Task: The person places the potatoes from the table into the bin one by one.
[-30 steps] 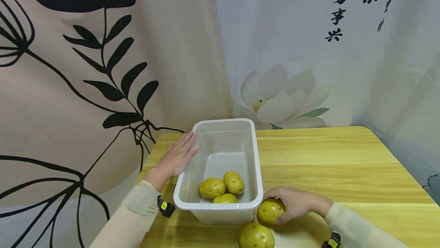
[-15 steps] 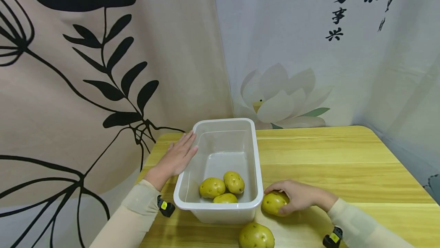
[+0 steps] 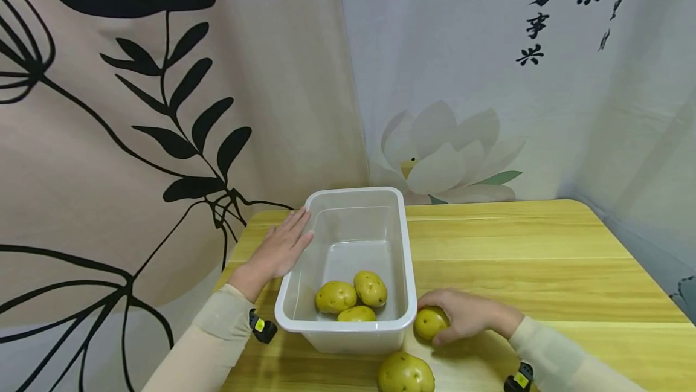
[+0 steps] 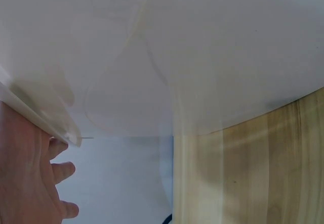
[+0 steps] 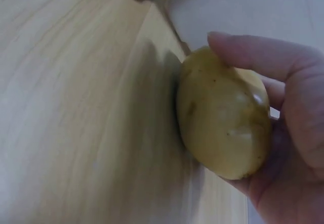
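Note:
My left hand (image 3: 280, 247) lies with straight fingers along the left rim of a white plastic bin (image 3: 348, 325); the left wrist view shows its fingertips (image 4: 63, 172) beside the bin's wall. To the right of the bin's near corner, my right hand (image 3: 467, 314) grips a yellow potato (image 3: 431, 322). In the right wrist view the thumb (image 5: 253, 54) lies across the potato's upper side and the other fingers are mostly hidden behind it. The potato is low over the table; whether it touches the wood I cannot tell.
Three potatoes (image 3: 335, 297) lie at the near end inside the bin. Another large potato (image 3: 406, 374) sits on the wooden table (image 3: 516, 265) in front of the bin's near right corner. A printed curtain (image 3: 288, 78) hangs behind the table.
My right hand has shifted the gripped potato a little right and away from the front potato, and the potato has turned in the fingers. The left hand and bin have stayed still.

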A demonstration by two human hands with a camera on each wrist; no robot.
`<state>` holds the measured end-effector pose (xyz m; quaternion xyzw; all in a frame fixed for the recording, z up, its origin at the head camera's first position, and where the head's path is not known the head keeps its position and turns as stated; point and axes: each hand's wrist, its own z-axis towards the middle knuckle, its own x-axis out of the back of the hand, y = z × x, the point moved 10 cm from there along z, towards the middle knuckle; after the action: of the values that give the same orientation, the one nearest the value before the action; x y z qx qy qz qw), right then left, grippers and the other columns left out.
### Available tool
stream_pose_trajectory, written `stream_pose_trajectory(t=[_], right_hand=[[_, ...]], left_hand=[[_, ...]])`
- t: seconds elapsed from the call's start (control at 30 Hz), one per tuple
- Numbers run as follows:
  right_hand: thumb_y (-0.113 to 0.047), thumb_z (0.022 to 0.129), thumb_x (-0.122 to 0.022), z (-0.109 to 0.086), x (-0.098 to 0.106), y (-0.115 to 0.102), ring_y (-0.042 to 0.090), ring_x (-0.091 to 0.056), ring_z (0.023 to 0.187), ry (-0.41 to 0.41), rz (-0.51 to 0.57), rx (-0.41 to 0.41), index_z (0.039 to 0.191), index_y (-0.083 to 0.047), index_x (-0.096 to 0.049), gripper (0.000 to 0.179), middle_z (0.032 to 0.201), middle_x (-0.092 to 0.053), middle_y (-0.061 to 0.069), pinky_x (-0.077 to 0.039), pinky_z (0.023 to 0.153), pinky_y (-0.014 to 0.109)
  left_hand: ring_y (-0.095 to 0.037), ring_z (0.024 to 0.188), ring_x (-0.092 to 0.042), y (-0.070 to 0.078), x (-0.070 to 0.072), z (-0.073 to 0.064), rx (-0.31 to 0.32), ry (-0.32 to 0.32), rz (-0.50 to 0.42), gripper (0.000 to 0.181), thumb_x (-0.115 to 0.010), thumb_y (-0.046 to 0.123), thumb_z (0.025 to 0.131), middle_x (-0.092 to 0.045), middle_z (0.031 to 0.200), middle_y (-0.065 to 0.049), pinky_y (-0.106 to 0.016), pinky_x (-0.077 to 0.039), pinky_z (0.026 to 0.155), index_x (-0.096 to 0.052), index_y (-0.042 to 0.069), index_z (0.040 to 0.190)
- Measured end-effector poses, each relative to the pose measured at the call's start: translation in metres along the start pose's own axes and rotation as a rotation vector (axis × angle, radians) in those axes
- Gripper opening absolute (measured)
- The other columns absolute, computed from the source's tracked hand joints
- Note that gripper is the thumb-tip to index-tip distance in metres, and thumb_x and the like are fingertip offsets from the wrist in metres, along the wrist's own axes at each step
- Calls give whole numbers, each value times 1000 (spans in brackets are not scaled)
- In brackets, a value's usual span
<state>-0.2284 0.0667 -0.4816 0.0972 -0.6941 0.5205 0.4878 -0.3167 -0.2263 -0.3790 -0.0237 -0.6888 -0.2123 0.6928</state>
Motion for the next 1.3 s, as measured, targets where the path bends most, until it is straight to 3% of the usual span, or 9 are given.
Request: stream_pose_trajectory(t=[0.17,0.57,1.0,1.3], right_hand=[[-35,67,-85,1,-3,-2,6,-55,105,0,-22,-9,126,-26,-59,65,118,-59,-16,-46,91,35],[-39,60,-88,4,-13,2,17,-53,113,18,-204,10,131,-28,-57,79,126,-58,-7,-47,94,45],[-30,64,-86,4,-12,4,14,-53,113,15,-170,-19,128,-32,-58,70,123,-58,-9,-46,95,44],[-26,66,-84,1,-1,2,8,-55,106,52,-96,-1,124,-25,-60,63,118,-59,-14,-48,91,38]], left_hand=[[-24,147,0,0,0,0,-2,2,-1,65,-15,56,102,-3,162,2,-62,-5,112,-10,20,156],[-25,147,-1,0,1,0,-6,10,2,64,-15,54,102,-3,162,1,-62,-6,112,-12,20,156],[-26,147,-1,0,1,0,-2,8,6,64,-16,54,102,-3,162,1,-62,-6,112,-11,20,156],[-24,147,0,0,2,0,5,6,3,63,-16,53,103,-2,161,3,-61,-6,112,-11,20,156]])
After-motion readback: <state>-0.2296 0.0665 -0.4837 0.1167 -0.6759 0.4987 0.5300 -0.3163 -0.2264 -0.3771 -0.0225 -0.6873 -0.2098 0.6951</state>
